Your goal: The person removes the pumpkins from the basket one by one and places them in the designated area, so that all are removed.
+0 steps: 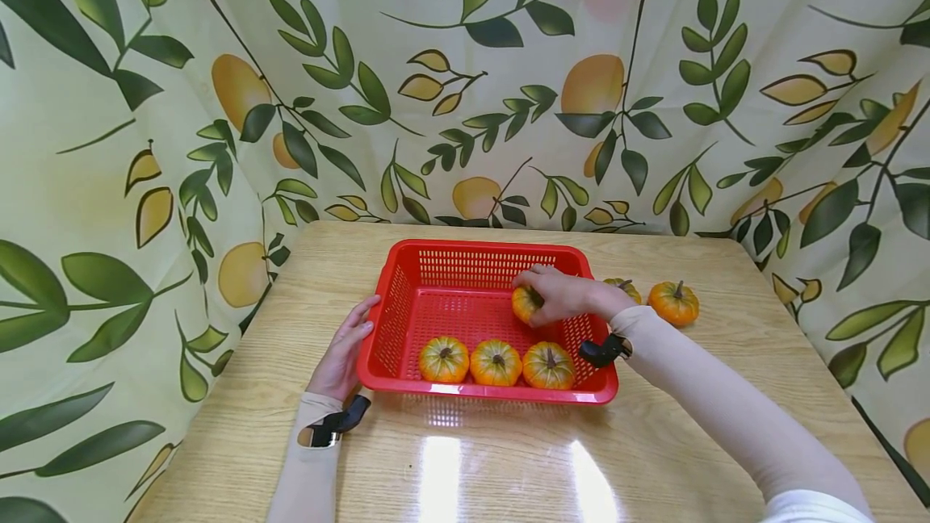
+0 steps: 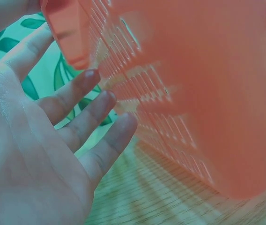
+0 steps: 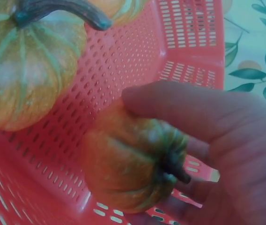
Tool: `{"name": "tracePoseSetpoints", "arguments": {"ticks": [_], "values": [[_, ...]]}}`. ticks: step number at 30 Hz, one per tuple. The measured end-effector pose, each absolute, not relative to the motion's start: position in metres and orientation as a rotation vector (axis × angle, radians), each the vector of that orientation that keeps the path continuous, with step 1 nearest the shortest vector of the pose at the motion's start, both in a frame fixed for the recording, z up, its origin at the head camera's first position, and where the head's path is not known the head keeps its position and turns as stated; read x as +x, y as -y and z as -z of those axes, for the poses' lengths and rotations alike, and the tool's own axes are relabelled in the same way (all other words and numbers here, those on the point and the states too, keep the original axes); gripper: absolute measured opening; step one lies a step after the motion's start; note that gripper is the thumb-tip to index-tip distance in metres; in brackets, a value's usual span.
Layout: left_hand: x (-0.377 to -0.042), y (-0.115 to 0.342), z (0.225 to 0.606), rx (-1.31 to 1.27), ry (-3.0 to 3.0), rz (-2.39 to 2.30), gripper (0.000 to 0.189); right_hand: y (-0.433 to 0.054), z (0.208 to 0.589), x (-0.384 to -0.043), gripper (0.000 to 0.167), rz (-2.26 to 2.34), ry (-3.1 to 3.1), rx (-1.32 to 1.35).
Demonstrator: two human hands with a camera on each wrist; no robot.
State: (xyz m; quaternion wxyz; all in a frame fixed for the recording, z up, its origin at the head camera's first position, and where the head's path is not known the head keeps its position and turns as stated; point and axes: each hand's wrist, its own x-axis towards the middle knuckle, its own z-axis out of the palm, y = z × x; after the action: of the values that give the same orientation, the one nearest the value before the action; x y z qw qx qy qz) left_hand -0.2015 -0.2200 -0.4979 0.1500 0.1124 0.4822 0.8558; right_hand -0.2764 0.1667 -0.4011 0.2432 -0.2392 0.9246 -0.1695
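Note:
A red plastic basket [image 1: 465, 309] with slotted walls sits on the wooden table. Along its near side, three small orange pumpkins stand in a row: the left [image 1: 444, 359], the middle [image 1: 496, 362] and the right one [image 1: 549, 366]. Inside the basket's right part, my right hand [image 1: 559, 297] grips another small pumpkin [image 3: 133, 159] between thumb and fingers, its stem pointing toward the palm. My left hand [image 1: 345, 353] is at the basket's left wall, fingers fairly straight; in the left wrist view the fingertips [image 2: 123, 126] lie against or close to the slotted side.
Right of the basket, a pumpkin [image 1: 674, 303] stands on the table [image 1: 726, 394]. Another pumpkin [image 1: 623, 289] beside it is partly hidden by my right forearm. A leaf-patterned cloth [image 1: 465, 103] hangs behind the table and at both sides.

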Motion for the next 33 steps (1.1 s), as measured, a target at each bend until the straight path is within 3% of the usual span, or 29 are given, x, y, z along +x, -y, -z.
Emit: {"name": "tracePoseSetpoints", "arguments": {"ticks": [17, 33], "values": [[-0.202, 0.22, 0.497, 0.306, -1.399, -2.448, 0.044, -0.173, 0.393, -0.27, 0.064, 0.594, -2.569, -0.616], [-0.202, 0.221, 0.497, 0.283, -1.417, -2.433, 0.048, -0.179, 0.387, -0.27, 0.069, 0.679, -2.642, -0.665]]}}
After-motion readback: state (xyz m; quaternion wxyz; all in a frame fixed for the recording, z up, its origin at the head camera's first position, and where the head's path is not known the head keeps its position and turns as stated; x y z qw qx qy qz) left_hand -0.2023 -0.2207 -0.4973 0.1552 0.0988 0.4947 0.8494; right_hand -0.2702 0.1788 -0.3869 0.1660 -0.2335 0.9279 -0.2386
